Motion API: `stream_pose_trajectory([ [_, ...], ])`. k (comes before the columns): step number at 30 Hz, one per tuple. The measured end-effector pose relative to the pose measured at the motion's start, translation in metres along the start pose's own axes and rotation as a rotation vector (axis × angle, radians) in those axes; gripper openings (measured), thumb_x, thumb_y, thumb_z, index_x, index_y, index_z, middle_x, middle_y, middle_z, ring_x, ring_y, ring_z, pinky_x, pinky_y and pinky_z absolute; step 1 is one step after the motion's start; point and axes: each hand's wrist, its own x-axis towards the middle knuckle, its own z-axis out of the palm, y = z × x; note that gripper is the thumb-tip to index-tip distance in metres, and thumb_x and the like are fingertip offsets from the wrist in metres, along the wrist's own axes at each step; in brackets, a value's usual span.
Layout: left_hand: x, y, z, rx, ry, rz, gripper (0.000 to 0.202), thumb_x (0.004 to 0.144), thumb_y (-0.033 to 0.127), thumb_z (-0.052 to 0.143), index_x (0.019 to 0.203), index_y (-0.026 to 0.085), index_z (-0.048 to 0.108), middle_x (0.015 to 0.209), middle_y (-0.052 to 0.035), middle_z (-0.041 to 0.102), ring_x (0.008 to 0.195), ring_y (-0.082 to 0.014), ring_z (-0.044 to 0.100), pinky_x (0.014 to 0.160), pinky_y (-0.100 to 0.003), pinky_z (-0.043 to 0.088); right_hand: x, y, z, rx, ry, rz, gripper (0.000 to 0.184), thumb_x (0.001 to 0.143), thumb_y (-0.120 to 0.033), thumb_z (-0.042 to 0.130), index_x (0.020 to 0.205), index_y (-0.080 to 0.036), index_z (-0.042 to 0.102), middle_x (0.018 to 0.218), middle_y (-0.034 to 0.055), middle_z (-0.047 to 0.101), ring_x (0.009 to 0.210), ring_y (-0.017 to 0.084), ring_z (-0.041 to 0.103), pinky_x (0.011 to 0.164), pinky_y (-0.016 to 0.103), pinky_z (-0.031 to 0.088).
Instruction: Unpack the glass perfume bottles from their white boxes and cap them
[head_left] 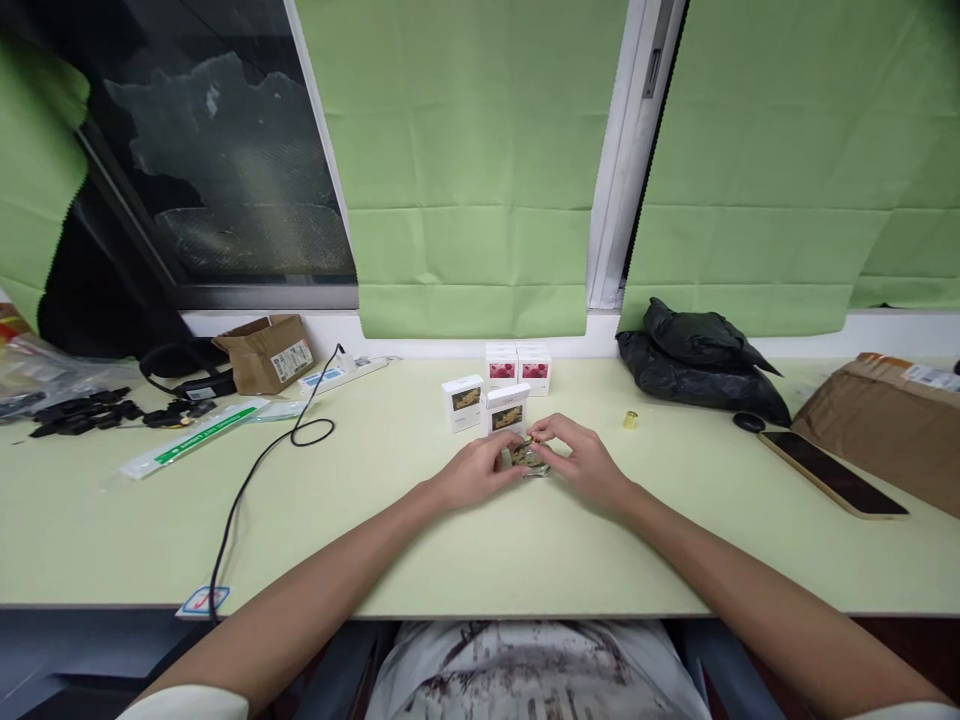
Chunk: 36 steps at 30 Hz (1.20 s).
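Both my hands meet at the middle of the pale green table (525,550). My left hand (472,470) and my right hand (585,460) are closed around a small clear, gold-toned object (527,457), possibly a little bottle, held just above the tabletop. Just behind them stand two small white boxes with gold labels (463,402) (507,410). Farther back are two white boxes with red labels (502,364) (535,368). A small gold cap (631,419) lies to the right of my right hand.
A phone (831,472) lies face up at the right beside a brown parcel (885,425). Black plastic bags (697,365) sit by the window sill. At the left are a cardboard box (266,350), a black cable (255,470), a green-striped packet (191,437) and black clips (82,412).
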Motion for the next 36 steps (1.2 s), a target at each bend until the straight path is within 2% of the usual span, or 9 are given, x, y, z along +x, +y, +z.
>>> stream_pose_trajectory([
  [15,0.001,-0.003,0.001,0.014,-0.004,0.013,0.042,0.095,0.053,0.065,0.127,0.025,0.063,0.088,0.0009,0.065,0.067,-0.0146,0.055,0.062,-0.026,0.040,0.006,0.006,-0.004,0.076,-0.016,-0.010,0.010,0.099,-0.030,0.065,0.091,-0.024,0.062,0.107,0.0062,0.071,0.099,0.022,0.068,0.087,0.036,0.053],
  [19,0.000,-0.001,0.001,0.013,-0.001,0.008,0.041,0.096,0.052,0.064,0.125,0.025,0.064,0.084,0.0015,0.064,0.067,-0.0148,0.054,0.061,-0.026,0.039,0.004,0.003,-0.004,0.019,-0.002,-0.035,0.009,0.101,-0.030,0.062,0.093,-0.025,0.063,0.111,0.0077,0.070,0.101,0.023,0.067,0.084,0.036,0.053],
  [25,0.000,0.000,0.001,0.010,0.001,0.003,0.041,0.095,0.053,0.065,0.125,0.025,0.065,0.082,0.0023,0.063,0.066,-0.0146,0.054,0.061,-0.026,0.039,0.009,0.005,-0.008,-0.059,-0.035,-0.103,0.006,0.100,-0.028,0.063,0.095,-0.026,0.064,0.106,0.0073,0.071,0.099,0.023,0.066,0.088,0.038,0.053],
  [31,0.001,-0.001,0.001,0.018,0.002,0.005,0.040,0.095,0.052,0.064,0.125,0.025,0.065,0.081,0.0025,0.061,0.066,-0.0143,0.052,0.060,-0.025,0.038,0.008,0.010,-0.005,0.062,0.009,-0.062,0.013,0.098,-0.034,0.067,0.091,-0.024,0.065,0.107,0.0074,0.073,0.099,0.023,0.069,0.091,0.040,0.054],
  [36,0.001,0.000,0.001,0.021,0.004,0.011,0.042,0.095,0.053,0.064,0.125,0.024,0.065,0.080,0.0017,0.061,0.066,-0.0148,0.052,0.060,-0.026,0.038,0.008,0.009,-0.006,0.149,-0.003,0.019,0.018,0.096,-0.040,0.069,0.088,-0.024,0.068,0.106,0.0071,0.074,0.100,0.024,0.069,0.092,0.041,0.054],
])
